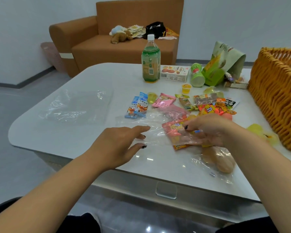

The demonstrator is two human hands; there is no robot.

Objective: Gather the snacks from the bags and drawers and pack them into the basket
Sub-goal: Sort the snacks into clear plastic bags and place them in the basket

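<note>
Head view: the right hand [213,130] has its fingers curled around a bunch of small snack packets [178,133] inside a clear bag [148,130], near the front of the white table [74,132]. The left hand [119,145] is flat and loose, fingers on the bag. More snacks [208,103] lie just behind. The woven basket [275,98] stands far right.

Basket [275,98] cropped rightward (contents blurred)
</note>
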